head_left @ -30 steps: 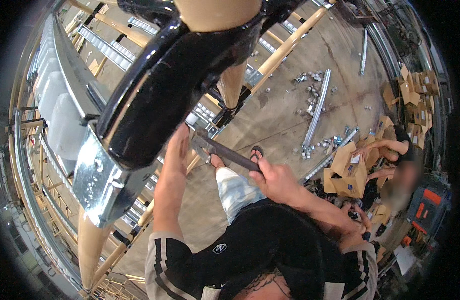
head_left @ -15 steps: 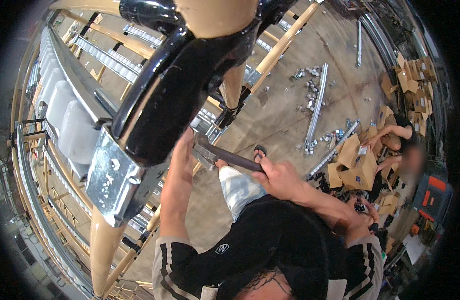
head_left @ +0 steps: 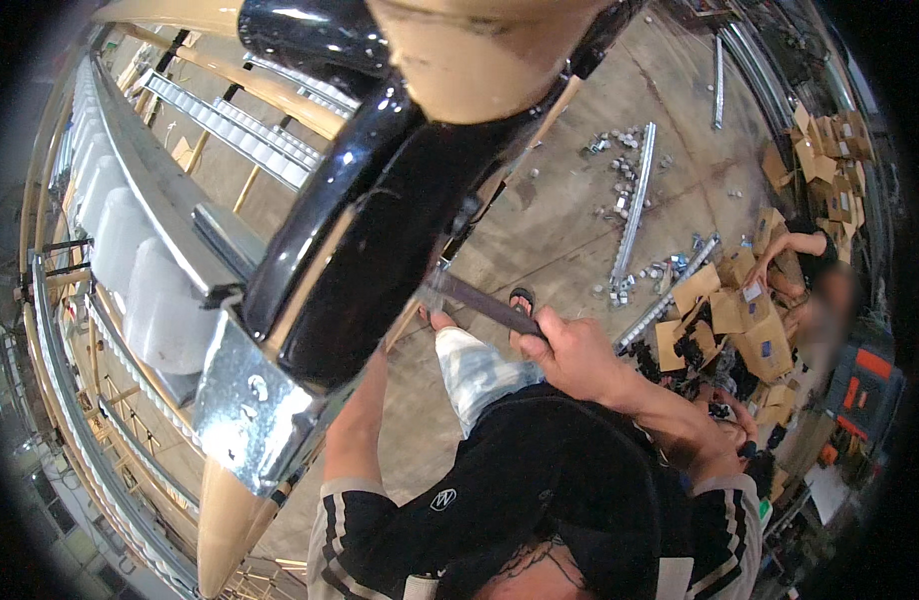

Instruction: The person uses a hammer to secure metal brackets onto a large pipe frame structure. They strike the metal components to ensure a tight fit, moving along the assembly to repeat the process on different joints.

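A person's right hand point(head_left: 575, 358) grasps a hammer point(head_left: 492, 307) by its dark handle, fingers wrapped near the end, beside a pipe-and-roller rack in a cluttered workshop. The hammer slants up and to the left in front of the body; its head is blurred and partly lost at the edge of a glossy black joint point(head_left: 380, 250), and whether the 2 touch cannot be told. The left forearm point(head_left: 356, 420) rises behind that joint, which hides the left hand, so the state of its fingers cannot be told. A thick tan pipe point(head_left: 480, 60) above the joint is cut off by the upper edge, while a shiny metal bracket point(head_left: 255, 405) sits at the joint's lower end, next to a track of white rollers point(head_left: 160, 310) that bends toward the dark rim. Below spreads a stained concrete floor point(head_left: 540, 225), with small metal parts point(head_left: 620, 190) scattered around a long metal rail point(head_left: 635, 215). At right, a co-worker point(head_left: 810, 243), face blurred, reaches among open cardboard boxes point(head_left: 750, 320) near a grey-and-orange case point(head_left: 865, 390); another person's hand point(head_left: 737, 412) shows partly behind the right arm
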`<state>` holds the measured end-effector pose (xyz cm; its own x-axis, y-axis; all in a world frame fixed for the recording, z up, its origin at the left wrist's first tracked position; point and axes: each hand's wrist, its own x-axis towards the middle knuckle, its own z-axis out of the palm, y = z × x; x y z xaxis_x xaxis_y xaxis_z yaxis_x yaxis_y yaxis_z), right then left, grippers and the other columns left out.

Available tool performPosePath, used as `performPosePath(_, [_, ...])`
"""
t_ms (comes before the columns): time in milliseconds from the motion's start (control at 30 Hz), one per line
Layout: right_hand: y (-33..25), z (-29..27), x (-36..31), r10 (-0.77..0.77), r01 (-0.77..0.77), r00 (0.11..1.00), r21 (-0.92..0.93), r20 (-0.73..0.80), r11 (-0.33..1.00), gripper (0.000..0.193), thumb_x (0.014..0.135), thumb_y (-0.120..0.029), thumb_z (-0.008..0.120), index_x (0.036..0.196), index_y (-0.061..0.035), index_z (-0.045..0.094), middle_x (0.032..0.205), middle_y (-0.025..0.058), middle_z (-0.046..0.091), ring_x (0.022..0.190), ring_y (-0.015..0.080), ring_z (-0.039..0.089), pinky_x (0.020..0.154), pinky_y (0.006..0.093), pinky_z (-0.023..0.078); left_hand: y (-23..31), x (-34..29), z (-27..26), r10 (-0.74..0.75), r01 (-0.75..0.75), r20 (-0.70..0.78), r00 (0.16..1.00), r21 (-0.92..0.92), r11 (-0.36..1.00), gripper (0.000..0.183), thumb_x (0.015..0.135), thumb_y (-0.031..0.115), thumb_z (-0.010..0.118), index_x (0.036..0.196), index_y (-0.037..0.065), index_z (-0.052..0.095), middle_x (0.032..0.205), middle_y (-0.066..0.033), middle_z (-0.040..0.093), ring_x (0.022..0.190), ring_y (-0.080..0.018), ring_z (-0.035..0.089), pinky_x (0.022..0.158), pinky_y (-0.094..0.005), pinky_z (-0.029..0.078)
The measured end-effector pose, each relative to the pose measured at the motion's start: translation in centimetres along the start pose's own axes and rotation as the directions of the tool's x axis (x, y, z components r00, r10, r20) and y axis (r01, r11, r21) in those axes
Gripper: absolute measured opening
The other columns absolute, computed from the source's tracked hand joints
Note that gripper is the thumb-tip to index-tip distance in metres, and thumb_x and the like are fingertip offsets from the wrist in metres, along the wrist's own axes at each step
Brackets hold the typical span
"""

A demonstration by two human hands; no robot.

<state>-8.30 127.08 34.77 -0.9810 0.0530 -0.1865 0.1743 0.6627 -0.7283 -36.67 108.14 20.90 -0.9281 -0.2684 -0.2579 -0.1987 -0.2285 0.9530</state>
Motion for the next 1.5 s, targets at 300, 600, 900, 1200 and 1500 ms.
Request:
performPosePath(300, [0.2,0.1,-0.9,0.018,-0.018,1.0,-0.003,-0.015,1.0,0.035,0.093,-0.035,0.06,0.089,-0.0018,0.05,0.063,0.0234,0.06,0.059,0.0473,0.06,0.056,0.0548,0.049,3.4,-5.7,0.9,0.227,-0.191,0.257,0.939,-0.156,0.969,0.04,0.092,0.029,0.065,0.11,-0.006,0.062,0.101,-0.0089,0.066,0.087,-0.0196,0.066,0.076,-0.0364,0.053])
performPosePath(600, [-1.8,-1.8,0.4,-0.014,0.018,0.999,-0.077,0.051,0.997,0.049,0.095,-0.031,0.058,0.119,0.0108,0.049,0.066,0.0221,0.063,0.061,0.0431,0.063,0.057,0.0516,0.049,-0.2,0.7,-2.5,0.153,-0.135,0.212,0.965,-0.095,0.986,0.04,0.092,0.029,0.064,0.112,-0.006,0.061,0.105,-0.011,0.065,0.094,-0.0203,0.063,0.082,-0.0374,0.05])
performPosePath(900, [-1.2,-1.8,0.7,0.038,-0.037,0.995,-0.021,0.091,0.999,0.033,0.098,-0.035,0.052,0.095,-0.0024,0.052,0.068,0.0252,0.063,0.068,0.052,0.061,0.075,0.0597,0.05,0.6,-3.1,-0.4,0.177,-0.183,0.155,0.972,0.027,0.983,0.033,0.092,0.022,0.062,0.11,-0.005,0.064,0.104,-0.0092,0.066,0.095,-0.0185,0.062,0.081,-0.0368,0.048])
performPosePath(1200, [-1.5,-2.5,0.4,-0.006,0.008,0.993,-0.017,0.116,1.0,0.035,0.099,-0.038,0.051,0.095,-0.0035,0.053,0.069,0.0243,0.064,0.065,0.0492,0.062,0.067,0.0576,0.051,0.0,-3.0,-1.0,0.164,-0.159,0.229,0.96,-0.04,0.987,0.034,0.094,0.025,0.06,0.111,-0.004,0.063,0.105,-0.0082,0.066,0.096,-0.0198,0.062,0.083,-0.0371,0.048])
performPosePath(1500, [-1.0,-1.1,0.4,-0.026,0.03,0.998,-0.062,0.066,0.998,0.035,0.097,-0.036,0.054,0.093,-0.002,0.053,0.065,0.0246,0.062,0.066,0.05,0.062,0.064,0.0572,0.051,-0.4,-2.8,-1.2,0.157,-0.159,0.223,0.962,-0.005,0.987,0.036,0.095,0.027,0.058,0.113,-0.004,0.063,0.105,-0.0072,0.066,0.097,-0.0212,0.062,0.086,-0.0374,0.048])
